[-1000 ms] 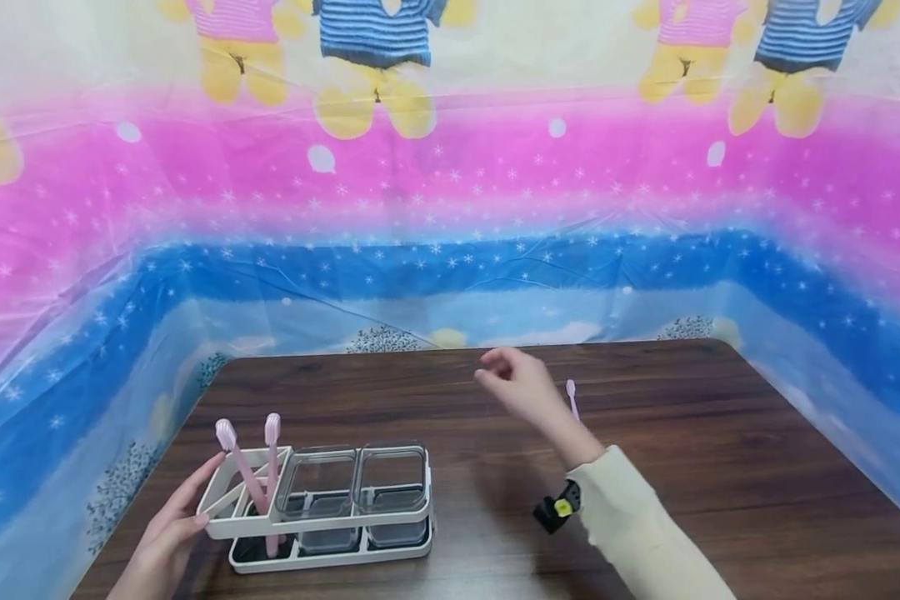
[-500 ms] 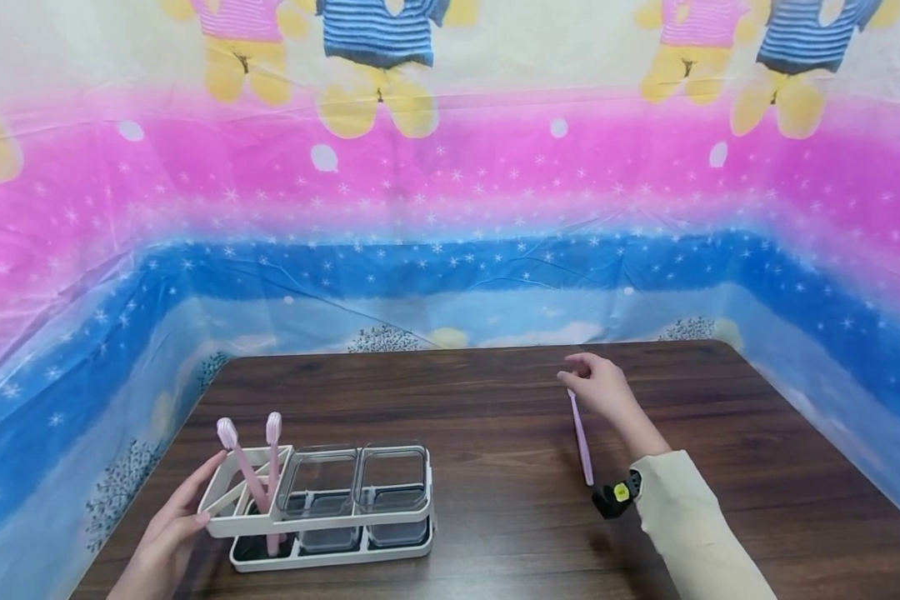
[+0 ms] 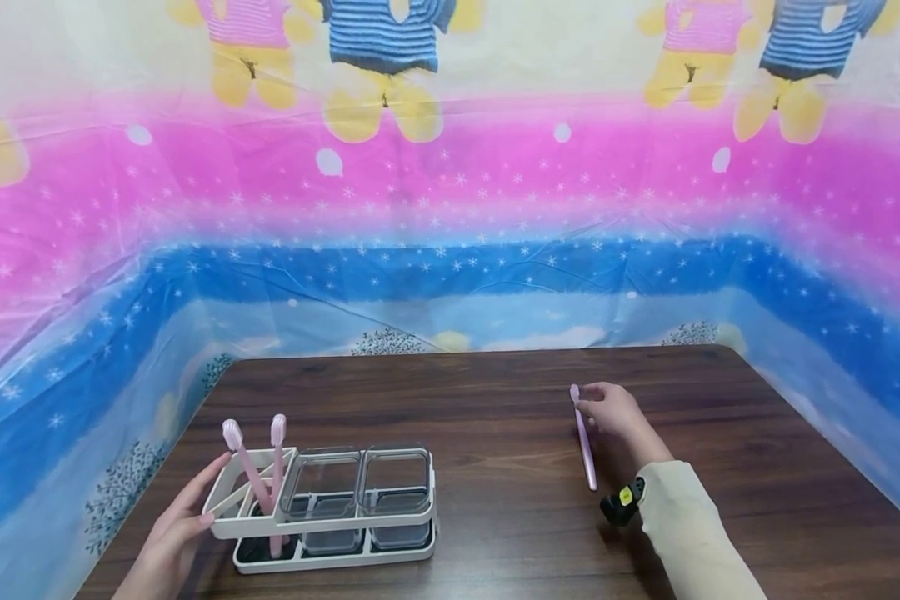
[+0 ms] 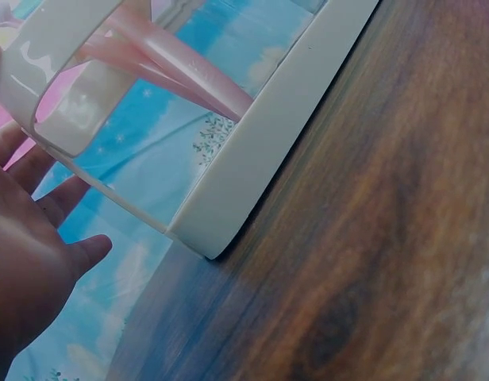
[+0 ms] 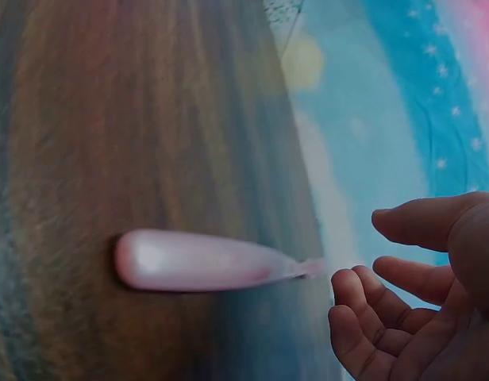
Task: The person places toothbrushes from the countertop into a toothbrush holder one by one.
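A white two-tier toothbrush holder (image 3: 322,527) stands at the front left in the head view. Two pink toothbrushes (image 3: 255,477) lean in its left compartment. My left hand (image 3: 174,533) grips that left end, thumb at the front corner and fingers towards the back; in the left wrist view its lower fingers are spread beside the frame. On the right of the table lies another pink toothbrush (image 3: 586,454), its head pointing away. My right hand (image 3: 617,417) is at its neck. In the right wrist view, thumb and fingers are apart, with the toothbrush handle (image 5: 197,260) outside them; contact is unclear.
Two clear cups (image 3: 396,482) sit in the holder's middle and right compartments. The dark wooden table (image 3: 495,417) has rounded far corners. A patterned cloth (image 3: 450,267) hangs around its back and sides.
My right hand has moved right, then down to the neck of the lying toothbrush. My left hand and the holder stay in place; the head view has shifted slightly.
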The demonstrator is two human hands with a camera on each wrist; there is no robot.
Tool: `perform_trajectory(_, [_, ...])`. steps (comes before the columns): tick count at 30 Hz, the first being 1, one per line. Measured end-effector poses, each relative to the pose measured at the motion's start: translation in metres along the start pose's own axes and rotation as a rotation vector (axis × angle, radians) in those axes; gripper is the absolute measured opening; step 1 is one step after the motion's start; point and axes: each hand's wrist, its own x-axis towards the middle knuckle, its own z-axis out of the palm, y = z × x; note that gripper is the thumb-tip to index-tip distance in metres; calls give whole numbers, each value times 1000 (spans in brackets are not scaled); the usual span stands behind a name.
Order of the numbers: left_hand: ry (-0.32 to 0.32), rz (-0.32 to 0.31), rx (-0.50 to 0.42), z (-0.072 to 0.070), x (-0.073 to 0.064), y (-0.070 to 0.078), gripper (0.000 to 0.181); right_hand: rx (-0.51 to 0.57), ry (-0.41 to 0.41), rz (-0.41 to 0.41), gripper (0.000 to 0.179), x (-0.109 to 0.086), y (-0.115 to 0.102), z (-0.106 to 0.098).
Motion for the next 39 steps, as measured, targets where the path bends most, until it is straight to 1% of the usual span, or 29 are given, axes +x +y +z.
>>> perform_trajectory(4, [4, -17, 16, 0, 0, 1, 61, -24, 10, 7, 47, 5, 9, 5])
perform_trajectory(8, [9, -38, 19, 1, -1, 2, 59, -60, 9, -27, 48, 6, 19, 7])
perform_trajectory(11, [9, -25, 6, 1, -1, 2, 59, -97, 19, -59, 49, 7, 24, 9])
perform_trajectory(15, [4, 8, -17, 0, -2, 0, 62, -119, 24, -77, 51, 6, 27, 13])
perform_trajectory(18, [1, 23, -29, -1, -2, -1, 62, -131, 23, -68, 53, 6, 28, 14])
perform_trajectory(24, [-2, 45, -38, -2, -2, -4, 63, -188, 32, -51, 54, 5, 27, 16])
perform_trajectory(32, [-6, 66, -44, -1, -2, -5, 65, -199, 40, -28, 49, 4, 21, 18])
perform_trajectory(35, [-7, 50, -33, -1, -1, -4, 64, -198, 53, -19, 48, 4, 20, 18])
perform_trajectory(39, [2, 5, 3, 0, -1, -2, 62, -181, 63, -17, 46, 2, 19, 18])
